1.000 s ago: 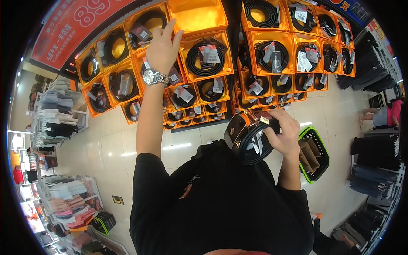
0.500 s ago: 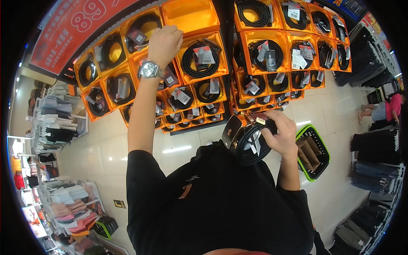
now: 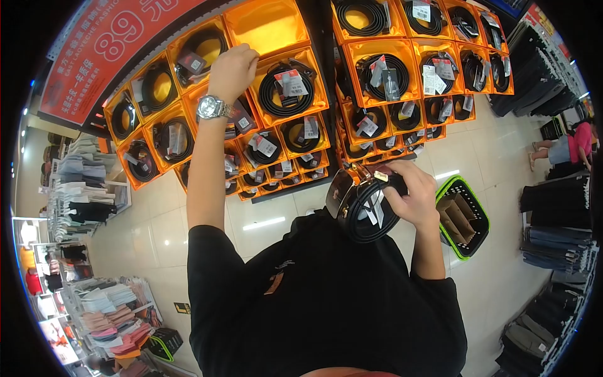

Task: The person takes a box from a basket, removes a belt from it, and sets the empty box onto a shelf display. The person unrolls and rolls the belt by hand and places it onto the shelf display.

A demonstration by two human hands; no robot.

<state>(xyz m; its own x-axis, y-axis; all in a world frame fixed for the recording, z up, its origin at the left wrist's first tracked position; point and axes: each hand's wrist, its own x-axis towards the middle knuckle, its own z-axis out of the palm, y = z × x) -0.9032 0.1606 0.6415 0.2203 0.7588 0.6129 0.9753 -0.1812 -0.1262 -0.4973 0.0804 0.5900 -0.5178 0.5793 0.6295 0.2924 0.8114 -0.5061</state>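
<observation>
My right hand (image 3: 412, 193) grips several coiled belts (image 3: 370, 213) in front of my chest. Their straps are black or brown, with gold-coloured buckles and white tags. My left hand (image 3: 231, 72), a watch (image 3: 211, 107) on its wrist, reaches up to the rack of orange boxes. Its fingers are curled down at the box edges, and whatever they hold is hidden. Just above it is an orange satin-lined box (image 3: 267, 28). To its right lies a coiled black belt (image 3: 269, 94) with tags in its box; on its upper left, another coiled belt (image 3: 210, 44) sits boxed.
More boxed belts (image 3: 384, 75) fill the rack on the right. A black basket with a green rim (image 3: 466, 252) stands on the tiled floor, cardboard dividers inside. Clothes racks line both sides, and a red sign (image 3: 81, 81) hangs upper left. A person (image 3: 575, 141) is at far right.
The view has shifted slightly, so the rack appears a little further left. My left hand stays at the boxes, its fingers still curled. My right hand keeps hold of the belts.
</observation>
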